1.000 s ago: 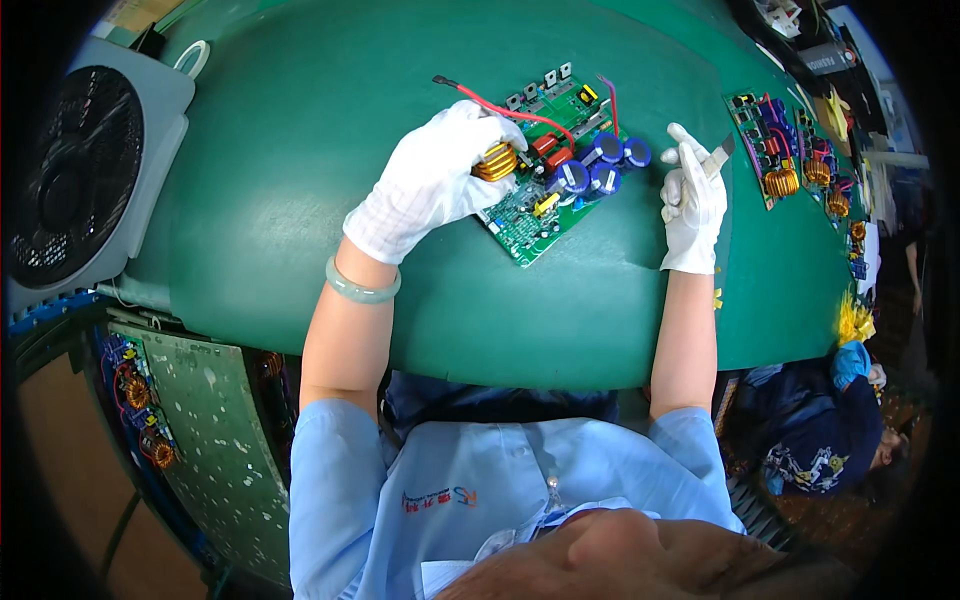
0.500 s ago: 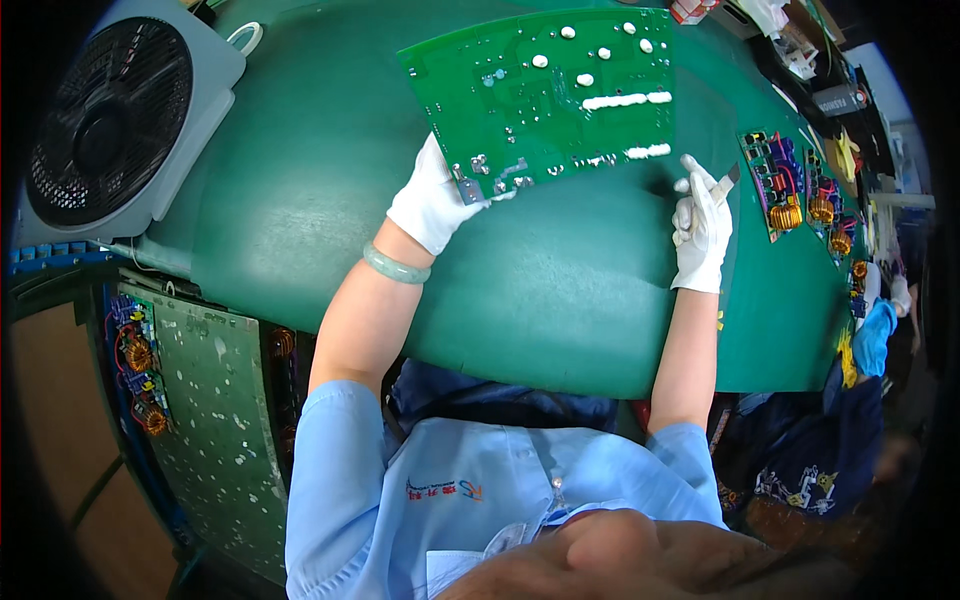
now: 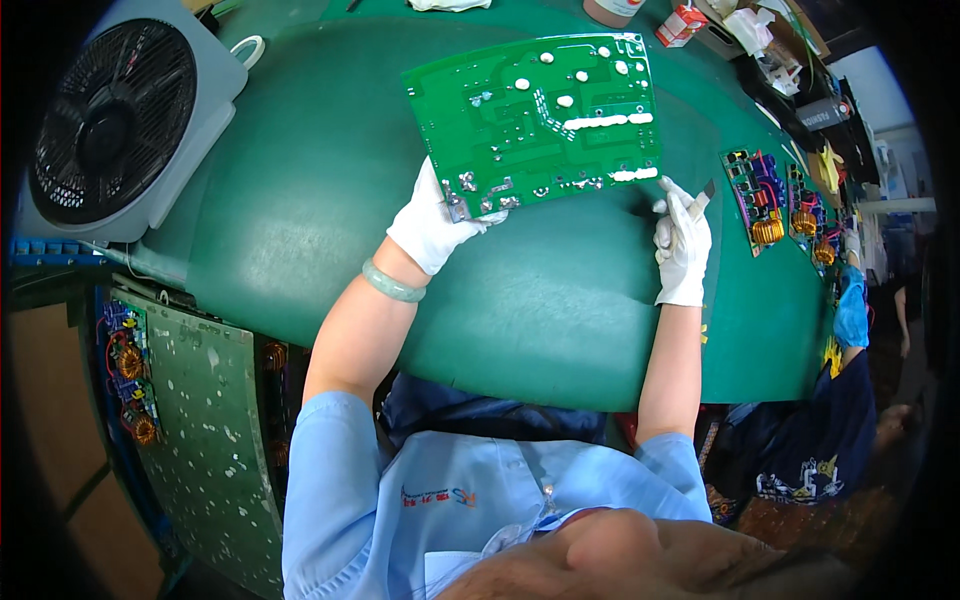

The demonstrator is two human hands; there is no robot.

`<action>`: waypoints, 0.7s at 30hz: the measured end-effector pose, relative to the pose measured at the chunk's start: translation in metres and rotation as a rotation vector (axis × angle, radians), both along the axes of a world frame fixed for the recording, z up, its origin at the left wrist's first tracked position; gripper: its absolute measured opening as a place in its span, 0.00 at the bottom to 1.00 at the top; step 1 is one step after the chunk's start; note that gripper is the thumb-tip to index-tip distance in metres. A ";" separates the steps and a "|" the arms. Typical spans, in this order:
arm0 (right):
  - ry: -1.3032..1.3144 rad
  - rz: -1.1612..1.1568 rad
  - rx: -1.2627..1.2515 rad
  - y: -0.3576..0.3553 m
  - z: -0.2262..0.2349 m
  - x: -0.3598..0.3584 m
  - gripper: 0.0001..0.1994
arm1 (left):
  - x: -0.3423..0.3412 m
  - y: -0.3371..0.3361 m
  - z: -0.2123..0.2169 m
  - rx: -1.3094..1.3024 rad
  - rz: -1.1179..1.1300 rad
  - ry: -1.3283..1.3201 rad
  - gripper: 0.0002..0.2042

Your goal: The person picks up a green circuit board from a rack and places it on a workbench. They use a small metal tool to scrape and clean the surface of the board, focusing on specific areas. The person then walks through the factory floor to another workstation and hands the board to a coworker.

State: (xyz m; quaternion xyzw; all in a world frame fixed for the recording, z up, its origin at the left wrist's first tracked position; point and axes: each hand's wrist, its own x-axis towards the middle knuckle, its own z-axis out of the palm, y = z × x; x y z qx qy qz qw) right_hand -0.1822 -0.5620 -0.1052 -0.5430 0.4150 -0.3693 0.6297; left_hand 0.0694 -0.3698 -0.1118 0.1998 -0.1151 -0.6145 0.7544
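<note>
A large green circuit board (image 3: 530,130) is held up over the table, its solder side showing white blobs and strips of sealant. My left hand (image 3: 432,222), in a white glove, grips the board's lower left corner; some fingers are hidden behind it. Just off the board's lower right corner is my gloved right hand (image 3: 683,245). Its fingers are closed around a small knife (image 3: 703,200) whose flat blade points up and right; the handle is mostly hidden in the hand.
A grey box fan (image 3: 110,130) stands at the left on the green table (image 3: 540,290). Several boards with copper coils (image 3: 768,231) lie at the right. A red-and-white carton (image 3: 681,25) and a bottle (image 3: 612,10) stand at the back. Below left is a speckled green panel (image 3: 205,390).
The whole view has shifted, bringing the bottle and carton at the back into sight. The board is tilted slightly differently, and its right corner is closer to my right fingertips. Both grips stay the same.
</note>
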 end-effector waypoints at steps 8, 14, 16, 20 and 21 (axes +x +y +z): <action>0.000 0.031 0.003 -0.001 0.001 -0.003 0.15 | -0.017 0.015 0.015 0.196 0.218 -0.487 0.21; -0.022 0.049 0.009 -0.005 -0.003 -0.002 0.14 | -0.016 0.014 0.013 0.236 0.222 -0.785 0.23; -0.020 0.049 0.021 -0.005 -0.004 -0.003 0.14 | -0.019 0.014 0.019 0.234 0.226 -0.822 0.24; -0.040 0.053 0.027 -0.003 -0.002 -0.004 0.14 | -0.014 0.008 0.015 0.238 0.148 -0.450 0.25; -0.048 0.060 0.026 -0.004 -0.003 -0.003 0.14 | -0.009 0.006 0.008 0.182 0.097 -0.325 0.25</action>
